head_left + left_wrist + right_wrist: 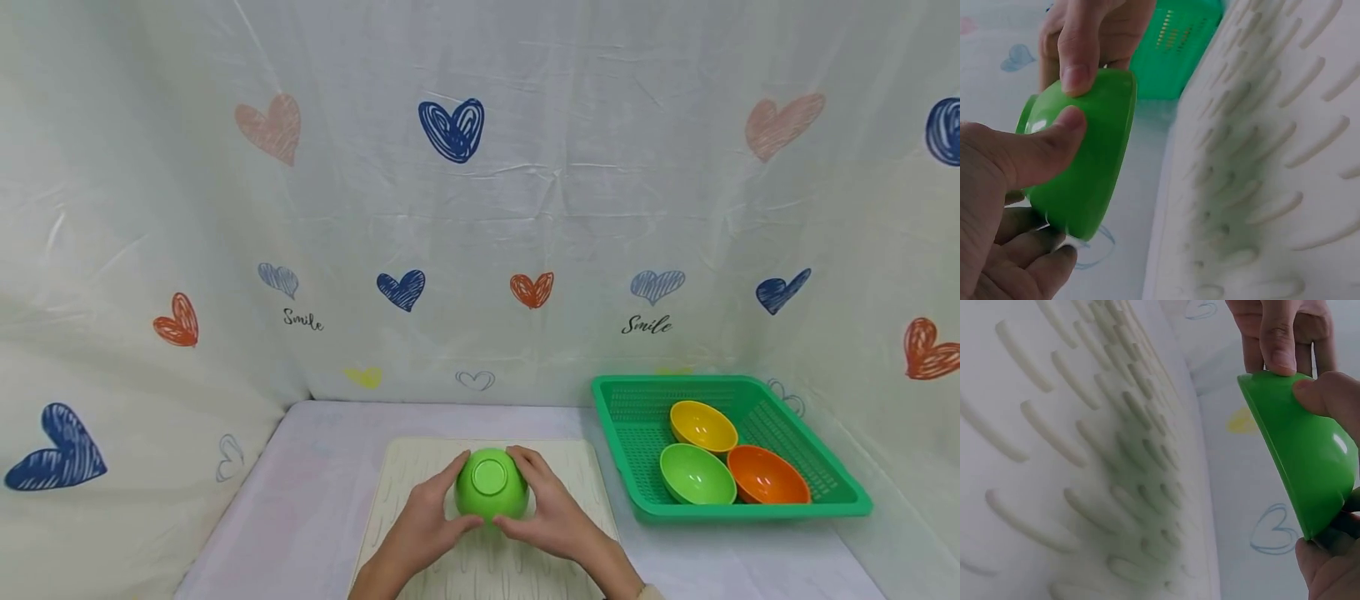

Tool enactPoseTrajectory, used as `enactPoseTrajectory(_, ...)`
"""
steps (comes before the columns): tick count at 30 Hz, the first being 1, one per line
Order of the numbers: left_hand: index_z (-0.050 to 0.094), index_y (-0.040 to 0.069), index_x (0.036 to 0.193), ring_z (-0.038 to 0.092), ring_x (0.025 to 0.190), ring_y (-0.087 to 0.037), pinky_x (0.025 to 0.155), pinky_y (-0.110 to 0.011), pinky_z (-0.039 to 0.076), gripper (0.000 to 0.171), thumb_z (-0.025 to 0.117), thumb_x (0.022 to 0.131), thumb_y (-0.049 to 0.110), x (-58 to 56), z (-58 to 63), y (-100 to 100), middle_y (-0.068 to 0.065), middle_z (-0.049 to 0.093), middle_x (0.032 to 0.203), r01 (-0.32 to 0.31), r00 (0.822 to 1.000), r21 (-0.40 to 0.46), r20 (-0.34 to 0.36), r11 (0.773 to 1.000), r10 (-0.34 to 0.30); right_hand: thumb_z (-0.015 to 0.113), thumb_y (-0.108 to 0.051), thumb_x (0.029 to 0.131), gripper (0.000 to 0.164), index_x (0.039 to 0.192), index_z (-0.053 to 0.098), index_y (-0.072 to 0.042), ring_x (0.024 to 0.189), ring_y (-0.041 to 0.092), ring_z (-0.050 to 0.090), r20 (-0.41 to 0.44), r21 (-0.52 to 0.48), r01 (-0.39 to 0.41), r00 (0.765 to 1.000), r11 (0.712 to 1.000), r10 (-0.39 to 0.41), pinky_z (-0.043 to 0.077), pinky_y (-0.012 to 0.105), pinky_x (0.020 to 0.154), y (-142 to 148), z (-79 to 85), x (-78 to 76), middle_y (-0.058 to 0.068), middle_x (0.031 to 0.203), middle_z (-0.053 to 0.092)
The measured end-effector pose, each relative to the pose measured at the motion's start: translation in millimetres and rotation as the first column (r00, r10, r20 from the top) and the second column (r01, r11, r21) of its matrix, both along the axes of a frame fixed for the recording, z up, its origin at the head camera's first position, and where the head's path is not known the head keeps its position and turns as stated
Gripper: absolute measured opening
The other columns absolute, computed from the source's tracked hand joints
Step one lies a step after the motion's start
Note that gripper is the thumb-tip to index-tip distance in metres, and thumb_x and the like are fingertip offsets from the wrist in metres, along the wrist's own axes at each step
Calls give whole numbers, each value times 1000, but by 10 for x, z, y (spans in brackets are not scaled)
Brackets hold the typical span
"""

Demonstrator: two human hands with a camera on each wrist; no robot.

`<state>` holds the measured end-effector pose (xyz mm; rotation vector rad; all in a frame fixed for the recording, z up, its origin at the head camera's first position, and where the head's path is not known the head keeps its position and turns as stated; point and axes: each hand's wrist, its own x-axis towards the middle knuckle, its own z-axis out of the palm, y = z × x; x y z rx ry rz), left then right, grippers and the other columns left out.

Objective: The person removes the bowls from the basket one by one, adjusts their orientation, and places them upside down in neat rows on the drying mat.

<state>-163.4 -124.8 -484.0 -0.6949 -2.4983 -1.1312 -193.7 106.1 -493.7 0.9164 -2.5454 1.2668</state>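
A green bowl (491, 492) is held upside down over a cream textured mat (420, 575), its round foot facing up in the head view. My left hand (426, 521) grips its left side, with the thumb on the near wall and the fingers round the far side. On the right side my right hand (551, 512) grips it the same way, and the two thumbs lie close together. Both wrist views show the bowl (1085, 150) raised off the mat (1041, 481), which carries a greenish shadow beneath it.
To the right stands a green plastic basket (750, 510). Inside lie a yellow bowl (703, 425), a light green bowl (697, 475) and an orange bowl (768, 477). A white cloth (300, 500) covers the table, and a curtain (480, 217) with printed hearts hangs behind.
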Motion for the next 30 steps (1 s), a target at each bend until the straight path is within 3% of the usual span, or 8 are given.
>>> enactPoseTrajectory(4, 47, -6, 149, 58, 133, -38, 106, -51, 50, 83, 87, 79, 15, -17, -86, -95, -25, 56, 147, 10, 995, 5, 99, 1000, -10, 84, -41, 86, 88, 155, 43, -5, 136, 25, 54, 56, 13, -41, 998, 999, 40, 51, 44, 109, -101, -125, -41, 6, 151, 46)
enactPoseTrajectory(10, 48, -7, 148, 57, 133, -40, 107, -54, 48, 82, 85, 79, 18, -73, -236, -232, -27, 55, 147, -41, 990, -9, 134, 999, 41, 79, -49, 89, 92, 156, 39, -1, 141, 33, 50, 62, 80, -57, 997, 995, 52, 49, 50, 110, -261, -277, -135, 18, 155, 46)
enactPoseTrajectory(17, 47, -3, 150, 53, 137, -41, 111, -56, 43, 83, 84, 78, 16, -145, -370, -400, -24, 52, 151, -119, 973, 0, 197, 993, 117, 80, -45, 89, 94, 156, 37, 4, 144, 38, 46, 72, 133, -77, 995, 988, 68, 46, 52, 113, -501, -380, -258, 23, 157, 45)
enactPoseTrajectory(22, 47, -2, 151, 51, 139, -40, 114, -55, 41, 84, 84, 78, 12, -219, -418, -526, -22, 52, 151, -175, 955, -12, 240, 984, 173, 80, -44, 89, 95, 156, 35, 7, 144, 38, 46, 76, 170, -67, 996, 983, 55, 45, 50, 114, -698, -418, -340, 24, 158, 43)
enactPoseTrajectory(30, 43, -4, 152, 48, 140, -46, 114, -59, 40, 82, 82, 79, 1, -322, -435, -665, -25, 52, 151, -199, 938, -38, 281, 979, 201, 81, -42, 89, 95, 156, 34, 7, 146, 36, 45, 95, 189, -71, 994, 979, 54, 44, 44, 116, -922, -438, -462, 25, 159, 41)
